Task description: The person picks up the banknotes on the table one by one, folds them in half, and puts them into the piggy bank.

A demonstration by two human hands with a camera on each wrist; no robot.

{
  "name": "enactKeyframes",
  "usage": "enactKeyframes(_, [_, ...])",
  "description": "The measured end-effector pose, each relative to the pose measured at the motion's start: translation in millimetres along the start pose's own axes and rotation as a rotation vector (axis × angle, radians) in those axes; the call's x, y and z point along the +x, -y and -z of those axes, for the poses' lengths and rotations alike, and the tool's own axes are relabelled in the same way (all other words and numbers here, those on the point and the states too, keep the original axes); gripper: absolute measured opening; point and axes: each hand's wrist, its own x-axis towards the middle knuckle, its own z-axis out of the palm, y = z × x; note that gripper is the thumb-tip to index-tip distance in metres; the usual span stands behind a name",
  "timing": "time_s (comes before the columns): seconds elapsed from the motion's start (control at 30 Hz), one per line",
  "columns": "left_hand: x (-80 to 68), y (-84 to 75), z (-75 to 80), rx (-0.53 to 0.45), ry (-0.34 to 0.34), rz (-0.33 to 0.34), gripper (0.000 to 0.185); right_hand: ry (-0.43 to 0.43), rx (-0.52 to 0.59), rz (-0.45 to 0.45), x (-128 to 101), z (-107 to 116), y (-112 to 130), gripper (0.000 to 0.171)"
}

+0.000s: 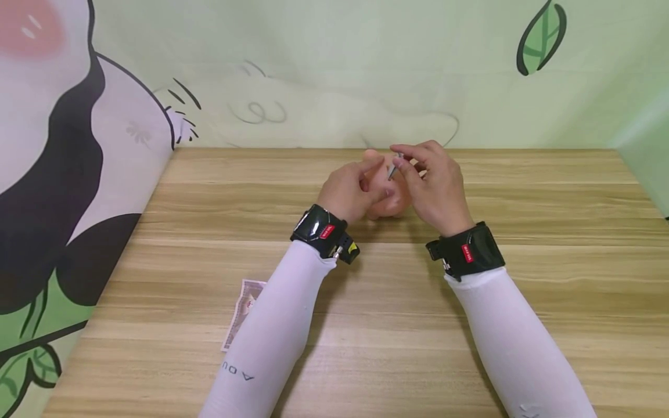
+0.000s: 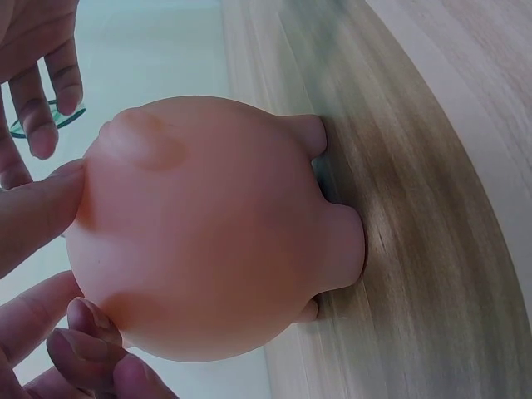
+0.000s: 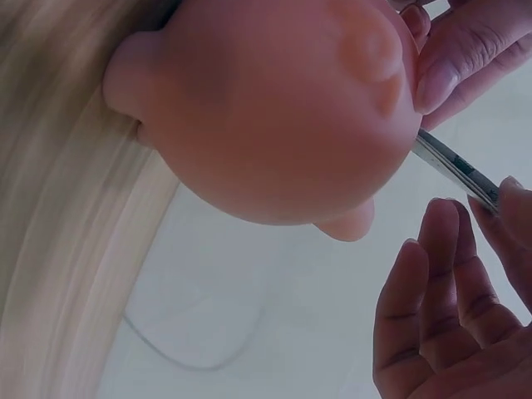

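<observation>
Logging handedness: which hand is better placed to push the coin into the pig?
Right, probably. The right hand already pinches the coin edge-on at the top of the piggy bank; the left hand only touches its side, steadying it.

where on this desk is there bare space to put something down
Bare wood runs right of the right hand to the table edge, and between the two sleeves in front. Crowded: the centre, where both hands meet at the piggy bank, and near the banknote beside the left sleeve.
</observation>
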Motion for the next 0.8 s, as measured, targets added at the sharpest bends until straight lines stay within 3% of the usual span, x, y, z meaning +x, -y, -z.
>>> enactKeyframes(0.33, [-0.3,-1.0,0.0,-0.007,0.001,0.005,0.065,-0.009,-0.104,0.013,-0.7,0.9,4.5,0.026])
enactKeyframes(0.53, [0.1,-0.9,-0.4,-0.008,-0.001,0.012,0.063,0.028,-0.188,0.035,-2.5,0.0,8.6,0.027])
enactKeyframes(0.8, [-0.1,-2.4,-0.7,0.002,0.005,0.029,0.061,0.080,-0.138,0.025,-3.7,-2.3,6.8,0.026])
